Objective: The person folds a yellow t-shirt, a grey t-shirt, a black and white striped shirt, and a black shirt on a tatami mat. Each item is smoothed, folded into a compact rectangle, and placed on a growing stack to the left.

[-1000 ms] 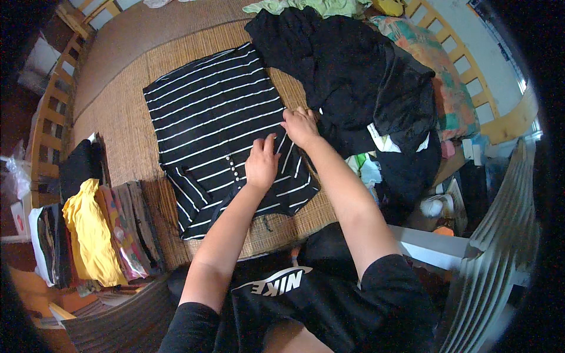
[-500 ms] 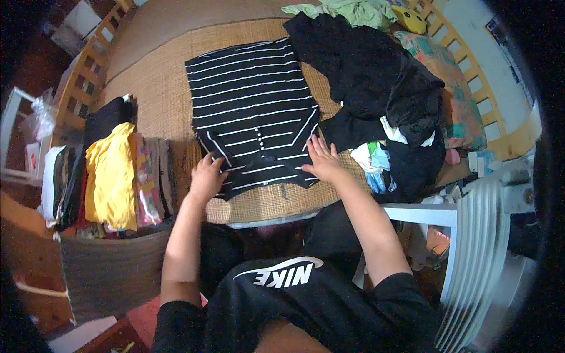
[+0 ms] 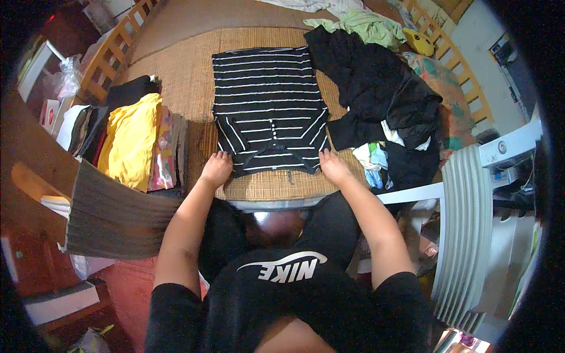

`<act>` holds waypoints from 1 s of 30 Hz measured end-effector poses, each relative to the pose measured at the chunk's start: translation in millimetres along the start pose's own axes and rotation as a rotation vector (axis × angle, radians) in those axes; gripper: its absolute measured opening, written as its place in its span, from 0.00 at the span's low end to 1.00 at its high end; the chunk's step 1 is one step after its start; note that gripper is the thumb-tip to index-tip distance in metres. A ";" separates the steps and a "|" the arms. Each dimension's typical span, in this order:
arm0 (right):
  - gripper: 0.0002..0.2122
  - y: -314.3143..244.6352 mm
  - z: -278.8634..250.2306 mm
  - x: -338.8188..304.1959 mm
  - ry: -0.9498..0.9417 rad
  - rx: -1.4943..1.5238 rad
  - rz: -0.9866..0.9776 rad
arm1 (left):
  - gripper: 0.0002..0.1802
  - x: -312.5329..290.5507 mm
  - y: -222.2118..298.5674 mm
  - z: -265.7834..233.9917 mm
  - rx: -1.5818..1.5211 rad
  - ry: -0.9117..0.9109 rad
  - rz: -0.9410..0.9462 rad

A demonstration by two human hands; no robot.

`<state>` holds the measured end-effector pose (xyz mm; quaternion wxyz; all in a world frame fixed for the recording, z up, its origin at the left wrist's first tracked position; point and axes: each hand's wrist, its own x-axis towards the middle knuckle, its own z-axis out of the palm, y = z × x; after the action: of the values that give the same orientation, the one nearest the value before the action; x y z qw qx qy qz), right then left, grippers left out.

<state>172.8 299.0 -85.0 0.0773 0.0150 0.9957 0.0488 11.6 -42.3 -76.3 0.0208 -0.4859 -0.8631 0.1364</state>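
Observation:
A black shirt with white stripes (image 3: 265,82) lies spread on the woven mat, its neckline and small row of buttons toward me. Both its sleeves are folded in over the body. My left hand (image 3: 217,169) is at the near left corner by the shoulder, fingers bent and closed on the cloth edge. At the matching right corner, my right hand (image 3: 335,167) has its fingers drawn together on the edge of the shirt. The fingertips partly hide the cloth they hold.
Folded clothes stand in a row at left, a yellow garment (image 3: 129,141) among them. Black clothes (image 3: 376,82) lie heaped at right beside a patterned pillow (image 3: 450,106). The woven mat (image 3: 182,70) covers the bed between wooden rails (image 3: 112,53). A pale frame (image 3: 412,193) stands near my right arm.
Both hands have moved from lying on the shirt's folded sleeves to its near outer corners, and their fingers have closed. The view has shifted slightly.

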 end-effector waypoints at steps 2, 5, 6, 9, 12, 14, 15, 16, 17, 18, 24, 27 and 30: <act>0.12 1.7 4.4 3.7 0.092 0.004 -0.031 | 0.14 3.3 -1.4 2.3 -0.029 0.104 0.046; 0.11 6.4 -6.4 1.0 0.134 0.095 -0.034 | 0.10 5.4 -2.7 -25.4 -0.240 -0.124 -0.060; 0.11 7.5 -13.8 -1.0 0.131 0.141 -0.030 | 0.09 5.5 -3.7 -32.2 -0.311 -0.203 -0.096; 0.12 5.0 -33.8 -6.8 0.138 0.332 0.066 | 0.11 -7.9 -17.4 -20.1 -0.374 -0.187 -0.141; 0.12 12.5 -16.4 -23.2 0.155 0.452 0.140 | 0.08 -10.3 -16.2 -36.2 -0.427 -0.248 -0.179; 0.11 5.5 -32.1 -34.1 0.061 0.548 0.167 | 0.09 -21.6 -15.8 -45.6 -0.457 -0.348 -0.217; 0.10 4.1 -38.0 -32.6 0.014 0.602 0.171 | 0.10 -26.2 -20.7 -42.0 -0.512 -0.355 -0.196; 0.09 5.5 -41.0 -29.2 -0.030 0.617 0.225 | 0.10 -25.2 -24.4 -42.7 -0.568 -0.358 -0.169; 0.08 7.9 -42.8 -23.4 -0.075 0.631 0.279 | 0.11 -21.2 -28.2 -48.3 -0.561 -0.380 -0.153; 0.08 10.8 -45.3 -16.1 -0.121 0.645 0.332 | 0.13 -18.4 -34.4 -46.2 -0.630 -0.340 -0.148; 0.06 52.0 -27.7 83.1 0.183 1.102 0.369 | 0.17 53.5 -91.8 -26.2 -1.086 -0.001 -0.476; 0.06 78.9 -3.7 141.4 0.132 1.348 0.410 | 0.11 93.7 -136.5 25.1 -1.056 0.169 -0.565; 0.05 98.5 1.8 178.0 0.160 1.311 0.502 | 0.10 134.5 -143.7 24.7 -1.230 0.068 -0.761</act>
<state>-0.5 403.9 -104.1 -0.0347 0.2838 0.7890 -0.5438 -183.1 -4.5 -76.3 -0.1835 -0.0795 -0.8917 -0.4059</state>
